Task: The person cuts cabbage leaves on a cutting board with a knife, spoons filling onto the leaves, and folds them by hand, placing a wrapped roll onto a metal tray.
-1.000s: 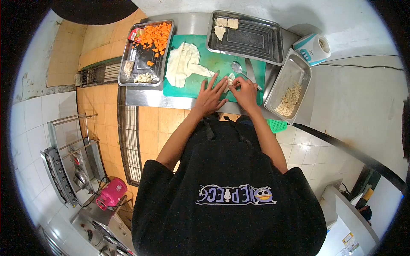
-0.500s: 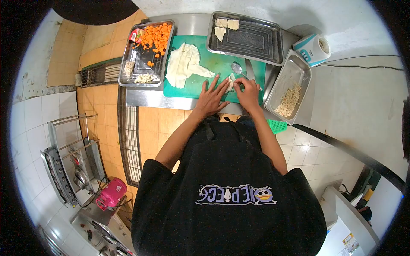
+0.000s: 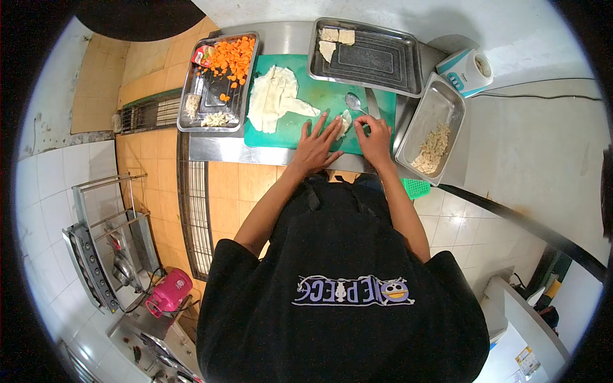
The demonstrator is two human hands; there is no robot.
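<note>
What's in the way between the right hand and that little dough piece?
Nothing visible: only a strip of green cutting board shows between the right hand and the small dough piece.

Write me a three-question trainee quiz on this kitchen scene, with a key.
1. Multiple choice: how many pale pieces lie in the dark tray beyond the board? A) one B) three C) five
2. True or false: the left hand has its fingers spread over the green cutting board, with a small pale piece close to its fingertips.
3. Fill in: the chopped orange pieces lie in a tray to the person's ____ of the board.

Key: 1 B; 2 true; 3 left.
</note>
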